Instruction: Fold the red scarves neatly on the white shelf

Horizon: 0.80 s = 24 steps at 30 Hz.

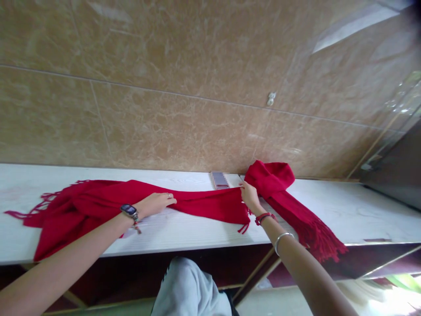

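A long red scarf (210, 206) lies across the white tabletop, bunched and wrinkled on the left and narrowed into a folded strip toward the right. My left hand (158, 205) is closed on the strip near its middle, with the fingertips partly hidden. At the strip's fringed right end, my right hand (250, 196) pinches the upper corner. Just beyond that hand is a second red scarf (271, 177), looped in a knot-like bundle, its fringed tail hanging over the table's front edge.
A small blurred flat item (219, 180) lies on the white table (342, 206) against the tan tiled wall (184, 127). A dark box-like object (394, 171) stands at the right end. My knee (190, 285) is close below the front edge, beside a table leg (256, 276).
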Motion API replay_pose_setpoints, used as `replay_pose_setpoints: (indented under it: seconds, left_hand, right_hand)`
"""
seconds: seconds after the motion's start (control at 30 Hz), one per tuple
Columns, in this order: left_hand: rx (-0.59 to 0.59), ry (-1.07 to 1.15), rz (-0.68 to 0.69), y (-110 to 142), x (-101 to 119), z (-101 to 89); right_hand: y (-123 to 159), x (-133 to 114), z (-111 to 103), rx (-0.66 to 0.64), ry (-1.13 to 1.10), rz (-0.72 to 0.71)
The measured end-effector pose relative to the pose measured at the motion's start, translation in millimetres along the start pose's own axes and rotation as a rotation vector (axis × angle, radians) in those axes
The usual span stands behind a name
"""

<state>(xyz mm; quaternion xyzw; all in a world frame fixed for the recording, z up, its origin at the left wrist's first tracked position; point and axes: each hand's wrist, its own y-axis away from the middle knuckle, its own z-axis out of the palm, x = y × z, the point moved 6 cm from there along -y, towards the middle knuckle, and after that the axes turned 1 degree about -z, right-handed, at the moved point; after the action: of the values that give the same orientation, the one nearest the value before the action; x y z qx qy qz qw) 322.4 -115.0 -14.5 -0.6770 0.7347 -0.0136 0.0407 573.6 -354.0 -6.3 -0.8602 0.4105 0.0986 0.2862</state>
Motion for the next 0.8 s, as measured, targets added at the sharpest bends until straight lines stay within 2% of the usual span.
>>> replay_pose_setpoints:
  seconds: [0.07,0.2,0.3,0.37,0.4,0.43,0.5,0.57,0.63,0.73,0.8]
  left_hand:
    - [0.050,0.101,-0.027,0,-6,-17.2]
    - [0.161,0.396,-0.118,9,-19,-80.9]
    - [0.082,0.522,-0.182,23,-20,-122.5]
    - [0.009,0.518,-0.188,31,-16,-138.3]
    - [-0.035,0.496,-0.176,32,-13,-140.5]
    - [-0.080,0.463,-0.157,31,-10,-138.5]
    - [-0.152,0.373,-0.119,21,-6,-123.0]
    - [-0.165,0.285,-0.111,3,-3,-96.8]
    - [-0.139,0.260,-0.131,-17,2,-66.2]
    - [-0.198,0.386,-0.116,-38,22,-21.0]
    - [-0.230,0.472,-0.127,-45,34,-2.2]
  right_hand:
    - [-16,4,-15,0.089,-0.056,0.029]
    - [-43,-3,-42,0.194,-0.174,0.015]
    - [-51,-11,-66,0.196,-0.266,-0.042]
    - [-55,-14,-82,0.166,-0.329,-0.076]
    - [-57,-15,-88,0.145,-0.335,-0.084]
    - [-60,-16,-91,0.119,-0.297,-0.082]
    - [-66,-17,-87,0.058,-0.123,-0.055]
    - [-68,-18,-68,-0.006,0.064,-0.024]
    - [-62,-20,-42,-0.064,0.117,-0.033]
    - [-39,-26,-6,-0.130,0.141,-0.149]
    - [-20,-30,11,-0.206,0.132,-0.291]
